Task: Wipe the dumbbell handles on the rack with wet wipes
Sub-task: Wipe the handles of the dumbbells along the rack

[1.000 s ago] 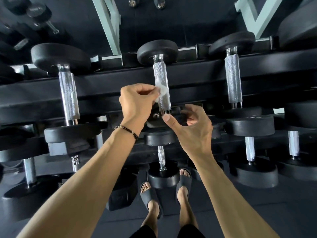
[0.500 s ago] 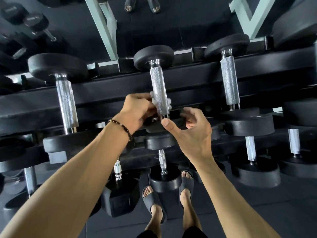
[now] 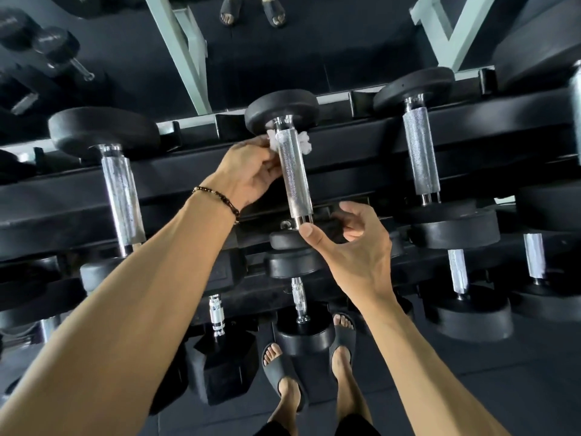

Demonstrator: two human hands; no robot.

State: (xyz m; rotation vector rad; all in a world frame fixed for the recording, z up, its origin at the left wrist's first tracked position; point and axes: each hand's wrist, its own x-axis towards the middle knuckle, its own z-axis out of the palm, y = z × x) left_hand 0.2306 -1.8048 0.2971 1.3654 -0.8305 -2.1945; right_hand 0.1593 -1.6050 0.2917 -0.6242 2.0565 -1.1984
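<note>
left hand (image 3: 251,171) hides most of wet wipe (image 3: 306,144) (behind handle (image 3: 294,174)).

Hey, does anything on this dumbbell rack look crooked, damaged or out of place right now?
Nothing stands out. The dumbbells sit in their rows on the rack. The left hand holds a wet wipe behind the top of the middle handle; the right hand steadies its lower end.

The left hand (image 3: 251,171) reaches up with curled, pinching fingers; the right hand (image 3: 355,247) is lower, thumb out, fingers loosely bent.
</note>
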